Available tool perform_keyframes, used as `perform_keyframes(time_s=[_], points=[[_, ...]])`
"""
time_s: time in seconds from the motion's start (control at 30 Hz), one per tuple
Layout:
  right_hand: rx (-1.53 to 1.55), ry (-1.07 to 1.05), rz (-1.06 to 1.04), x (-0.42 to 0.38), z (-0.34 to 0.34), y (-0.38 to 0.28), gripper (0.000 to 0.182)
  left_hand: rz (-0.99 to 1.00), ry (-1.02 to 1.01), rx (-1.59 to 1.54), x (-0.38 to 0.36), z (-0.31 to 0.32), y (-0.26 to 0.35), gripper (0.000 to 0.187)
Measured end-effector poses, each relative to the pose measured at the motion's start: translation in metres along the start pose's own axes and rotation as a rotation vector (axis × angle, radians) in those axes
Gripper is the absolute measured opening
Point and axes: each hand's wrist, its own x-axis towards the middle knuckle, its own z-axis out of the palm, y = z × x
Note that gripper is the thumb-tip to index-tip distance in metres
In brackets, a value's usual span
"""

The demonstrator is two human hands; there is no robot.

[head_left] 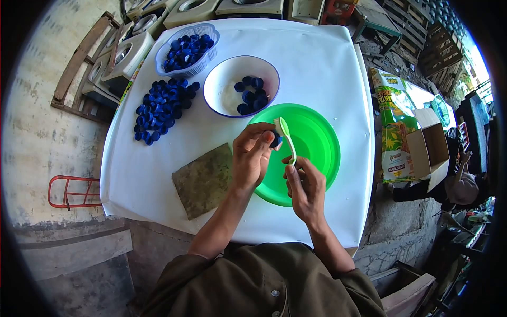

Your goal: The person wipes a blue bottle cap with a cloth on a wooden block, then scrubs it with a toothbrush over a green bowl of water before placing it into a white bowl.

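My left hand [254, 153] pinches a dark blue bottle cap [275, 139] over the left part of a green basin [322, 153]. In my right hand [305, 187] is a green and white toothbrush [288, 138], held by its handle with the bristle head up beside the cap. Behind the basin stands a white enamel bowl [219, 87] with a blue rim, several blue caps [248, 96] lying in its right half. A brown-green stained flat piece [203, 182] lies left of my left forearm.
A loose pile of blue caps [161, 108] spreads over the white-covered table [311, 58] at left. Behind it is a translucent basket [198, 68] full of caps. To the right stand an open cardboard box [422, 150] and a person [462, 187]. A red metal frame [74, 192] is at left.
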Motion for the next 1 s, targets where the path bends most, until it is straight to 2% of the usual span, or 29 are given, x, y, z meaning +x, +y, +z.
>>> perform_keyframes(time_s=[0.13,0.27,0.4,0.43,0.57,0.67,0.8,0.83,0.9,0.93,1.0], points=[[-0.039,-0.032,0.011,-0.006,0.002,-0.001,0.015,-0.004,0.088,-0.108,0.002,0.015,0.011,0.029],[-0.022,-0.005,0.029,-0.003,-0.001,0.001,0.015,-0.009,0.039,-0.065,0.003,0.003,0.002,0.025],[0.003,-0.006,0.031,-0.004,0.002,-0.004,0.016,-0.028,0.02,-0.038,0.001,-0.001,0.001,0.013],[-0.064,-0.042,0.05,-0.007,0.0,-0.003,0.017,0.023,0.039,-0.048,0.002,-0.003,0.0,0.012],[-0.005,0.006,0.072,-0.006,-0.002,0.006,0.019,-0.023,0.091,0.048,0.001,0.0,0.006,0.025],[0.007,0.019,0.057,0.0,-0.003,0.002,0.019,-0.077,-0.066,0.043,-0.003,-0.001,0.004,0.033],[-0.007,-0.031,0.087,-0.01,-0.005,0.01,0.019,-0.042,0.054,-0.065,0.002,-0.007,0.003,0.025],[-0.009,-0.03,0.079,-0.009,-0.006,0.014,0.018,-0.05,0.013,-0.043,0.001,-0.014,0.0,0.018],[0.025,-0.025,0.097,-0.006,-0.008,0.011,0.018,-0.099,0.04,0.096,-0.002,-0.012,-0.004,0.018],[0.042,-0.021,0.109,-0.004,-0.008,0.008,0.018,-0.127,0.055,0.165,-0.004,-0.009,-0.006,0.018],[0.046,-0.042,0.116,-0.004,-0.008,0.004,0.02,-0.173,0.082,0.085,-0.003,-0.007,-0.003,0.032]])
